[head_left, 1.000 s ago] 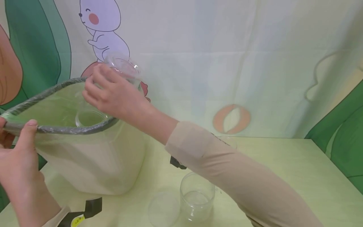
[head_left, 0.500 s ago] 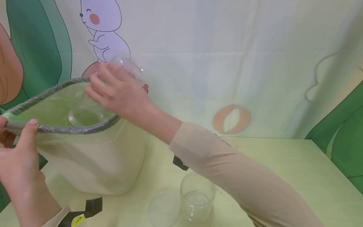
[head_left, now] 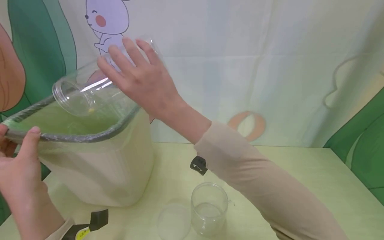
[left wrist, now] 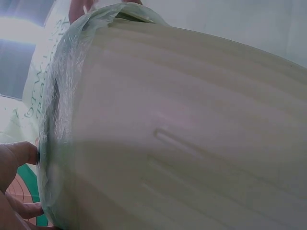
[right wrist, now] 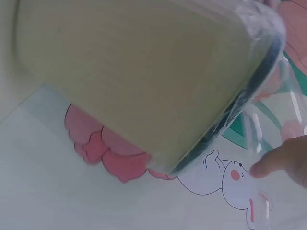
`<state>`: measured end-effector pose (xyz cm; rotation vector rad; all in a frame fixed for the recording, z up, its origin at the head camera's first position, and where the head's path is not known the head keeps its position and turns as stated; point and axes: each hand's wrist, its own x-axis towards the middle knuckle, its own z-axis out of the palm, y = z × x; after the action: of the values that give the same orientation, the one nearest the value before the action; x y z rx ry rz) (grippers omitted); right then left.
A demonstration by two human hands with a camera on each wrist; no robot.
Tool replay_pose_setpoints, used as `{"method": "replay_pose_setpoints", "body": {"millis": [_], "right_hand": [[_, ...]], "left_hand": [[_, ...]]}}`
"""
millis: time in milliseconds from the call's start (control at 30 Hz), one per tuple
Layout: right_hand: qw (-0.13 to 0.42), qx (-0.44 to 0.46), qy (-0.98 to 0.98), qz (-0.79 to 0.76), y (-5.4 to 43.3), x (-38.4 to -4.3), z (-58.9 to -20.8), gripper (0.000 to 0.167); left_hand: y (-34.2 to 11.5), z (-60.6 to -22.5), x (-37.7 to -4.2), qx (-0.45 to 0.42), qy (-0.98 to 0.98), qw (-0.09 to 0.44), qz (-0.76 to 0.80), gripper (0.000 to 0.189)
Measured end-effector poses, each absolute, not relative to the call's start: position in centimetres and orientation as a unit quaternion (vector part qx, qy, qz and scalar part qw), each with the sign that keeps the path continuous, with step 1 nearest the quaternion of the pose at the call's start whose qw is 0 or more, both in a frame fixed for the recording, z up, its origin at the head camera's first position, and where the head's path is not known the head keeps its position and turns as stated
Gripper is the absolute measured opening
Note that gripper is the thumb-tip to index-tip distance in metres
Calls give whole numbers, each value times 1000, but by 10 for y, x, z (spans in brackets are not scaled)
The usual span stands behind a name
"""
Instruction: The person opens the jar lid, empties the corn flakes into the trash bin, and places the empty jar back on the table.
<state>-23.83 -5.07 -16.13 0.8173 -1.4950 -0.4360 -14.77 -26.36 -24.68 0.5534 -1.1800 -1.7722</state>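
My left hand [head_left: 25, 166] grips the near-left rim of a trash bin [head_left: 99, 173], its thumb on the outside of the dark edge. The bin is tilted and lined with a thin, clear-greenish bag. In the left wrist view, fingers [left wrist: 19, 158] sit at the bagged rim. Over the bin's right side my right hand [head_left: 147, 76] holds a clear plastic jar [head_left: 87, 86], fingers spread across it. The jar leans with its threaded mouth down and left, over the bin opening. A small yellowish bit shows near the mouth. In the right wrist view the thumb [right wrist: 283, 163] presses the jar wall.
On the table [head_left: 294, 173] stands a second clear jar [head_left: 209, 210], upright, with a round translucent lid [head_left: 173, 221] lying beside it. A printed curtain [head_left: 210, 66] hangs behind the table.
The right hand has lifted the jar up and out of the bin, to the right, so its mouth now hangs at rim height. The left hand and bin have stayed put.
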Motion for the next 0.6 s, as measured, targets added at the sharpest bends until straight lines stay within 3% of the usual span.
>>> {"method": "replay_pose_setpoints", "body": {"millis": [200, 600], "right_hand": [[620, 387, -645, -225, -44, -237, -165, 49], [622, 346, -677, -187, -30, -235, -161, 44]], "left_hand": [[-260, -246, -145, 232, -497, 452, -704, 54], [-262, -247, -146, 242, -512, 444, -695, 54]]}}
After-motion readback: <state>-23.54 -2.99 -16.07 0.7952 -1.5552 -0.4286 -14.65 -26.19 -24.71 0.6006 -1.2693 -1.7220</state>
